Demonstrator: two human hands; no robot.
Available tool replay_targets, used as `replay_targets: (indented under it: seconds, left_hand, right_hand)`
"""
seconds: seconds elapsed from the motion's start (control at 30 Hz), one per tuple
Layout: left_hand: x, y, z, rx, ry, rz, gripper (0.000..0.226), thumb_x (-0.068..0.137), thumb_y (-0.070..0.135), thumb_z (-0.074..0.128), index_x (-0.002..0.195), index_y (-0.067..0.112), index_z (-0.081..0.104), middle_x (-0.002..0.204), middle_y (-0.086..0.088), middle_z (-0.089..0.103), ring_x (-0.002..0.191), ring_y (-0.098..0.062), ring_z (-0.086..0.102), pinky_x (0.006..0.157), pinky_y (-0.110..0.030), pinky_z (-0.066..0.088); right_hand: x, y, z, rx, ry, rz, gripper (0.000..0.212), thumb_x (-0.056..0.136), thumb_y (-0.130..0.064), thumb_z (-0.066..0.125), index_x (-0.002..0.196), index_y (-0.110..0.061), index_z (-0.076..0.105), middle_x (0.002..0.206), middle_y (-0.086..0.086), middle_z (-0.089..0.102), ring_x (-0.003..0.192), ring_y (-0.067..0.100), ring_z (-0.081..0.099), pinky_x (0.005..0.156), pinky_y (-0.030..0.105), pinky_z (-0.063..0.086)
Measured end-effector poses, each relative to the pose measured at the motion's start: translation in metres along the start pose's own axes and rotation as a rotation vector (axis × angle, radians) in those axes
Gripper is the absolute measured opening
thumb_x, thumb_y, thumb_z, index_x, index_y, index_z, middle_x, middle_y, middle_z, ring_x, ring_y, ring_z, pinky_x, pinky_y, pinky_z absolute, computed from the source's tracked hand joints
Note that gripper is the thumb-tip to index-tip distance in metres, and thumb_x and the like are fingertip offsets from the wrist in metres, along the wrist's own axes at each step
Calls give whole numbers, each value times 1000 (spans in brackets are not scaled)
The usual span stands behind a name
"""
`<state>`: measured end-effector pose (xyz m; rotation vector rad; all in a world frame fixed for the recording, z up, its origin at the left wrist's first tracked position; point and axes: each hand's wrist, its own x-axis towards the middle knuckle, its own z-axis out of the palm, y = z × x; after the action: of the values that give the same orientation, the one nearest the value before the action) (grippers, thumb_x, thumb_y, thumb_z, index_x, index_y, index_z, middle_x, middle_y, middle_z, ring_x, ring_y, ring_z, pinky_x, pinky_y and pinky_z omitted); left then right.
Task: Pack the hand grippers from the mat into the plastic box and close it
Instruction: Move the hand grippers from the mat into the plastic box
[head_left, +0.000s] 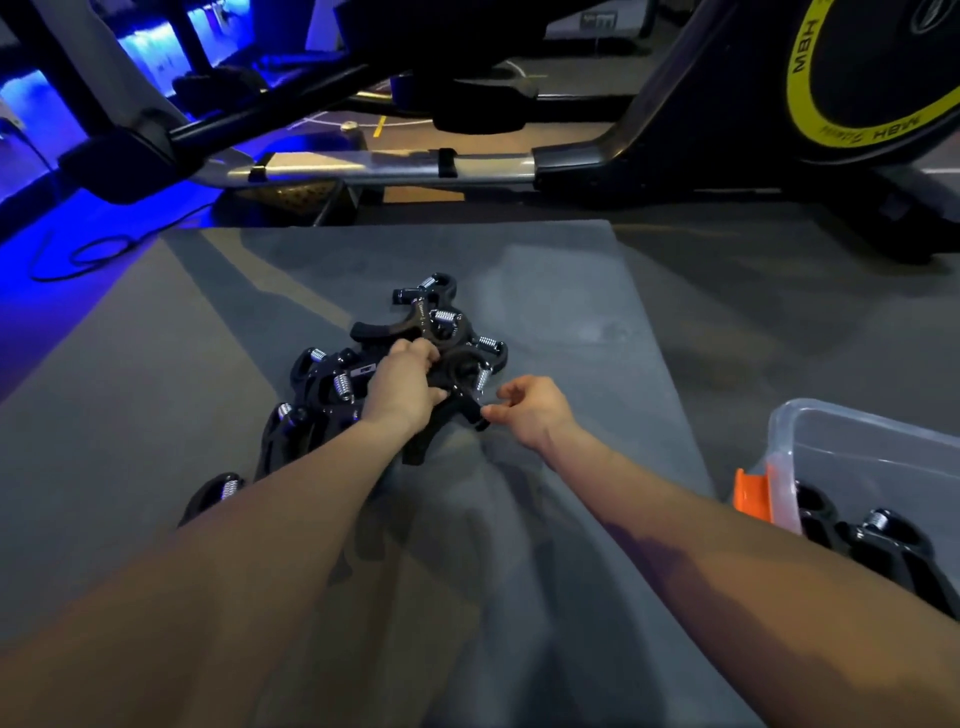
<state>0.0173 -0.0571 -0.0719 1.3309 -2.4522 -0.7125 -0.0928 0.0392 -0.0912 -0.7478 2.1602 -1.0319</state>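
Note:
Several black hand grippers (436, 327) with silver springs lie heaped on the grey mat (545, 291). My left hand (402, 384) rests on the pile, its fingers closed around one black gripper. My right hand (530, 410) is just right of the pile, its thumb and fingers pinching the handle end of a gripper (470, 410). The clear plastic box (857, 441) with an orange latch (753, 491) stands at the right edge, and a few hand grippers (883, 540) lie inside it. No lid is in view.
An exercise bike with a yellow-ringed flywheel (810, 104) and its metal base bar (395, 169) stand beyond the mat's far edge. A black cable (78, 254) loops on the blue-lit floor at the left.

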Motion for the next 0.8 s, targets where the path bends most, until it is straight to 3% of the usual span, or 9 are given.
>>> replay_targets:
  seconds: [0.2, 0.43, 0.53, 0.63, 0.73, 0.8]
  left_hand:
    - [-11, 19, -1, 266, -43, -13, 30, 85, 26, 66, 112, 17, 58, 123, -7, 59, 119, -28, 49, 97, -36, 37]
    - [-19, 63, -15, -279, 6, -133, 31, 83, 15, 69, 110, 3, 58, 110, -19, 63, 105, -32, 59, 91, -32, 43]
    - [-24, 92, -11, -537, -7, -185, 21, 83, 11, 69, 98, 8, 55, 86, -8, 58, 88, -22, 56, 83, -31, 44]
    - [-31, 121, 0, -672, -47, -203, 22, 83, 13, 69, 85, 13, 47, 80, -2, 53, 85, -21, 54, 77, -33, 46]
    - [-44, 153, 15, -788, -128, -237, 27, 83, 7, 67, 77, 18, 44, 85, -7, 55, 84, -26, 57, 73, -37, 52]
    - [-55, 176, 28, -832, -162, -257, 27, 82, 2, 68, 82, 17, 45, 91, -10, 58, 82, -27, 59, 64, -35, 53]
  right_hand:
    - [-8, 4, -21, -4, -8, 17, 40, 77, -17, 75, 112, -3, 63, 93, 4, 55, 88, 16, 52, 84, 29, 45]
    - [-29, 4, -66, 33, 21, 6, 40, 80, -15, 73, 116, -2, 61, 95, 3, 54, 89, 15, 51, 78, 22, 38]
    - [-44, 5, -94, 55, 57, -4, 37, 82, -14, 71, 115, -2, 60, 95, 3, 54, 89, 16, 51, 79, 22, 38]
    - [-61, 12, -122, 74, 115, -29, 31, 83, -12, 68, 112, -2, 61, 90, 4, 55, 85, 16, 51, 77, 21, 37]
    - [-79, 23, -150, 70, 158, -76, 25, 84, -9, 67, 107, -2, 62, 85, 4, 56, 81, 15, 51, 77, 19, 37]
    - [-90, 32, -167, 71, 144, -92, 21, 83, -9, 67, 103, -2, 63, 83, 4, 55, 79, 14, 50, 73, 19, 38]
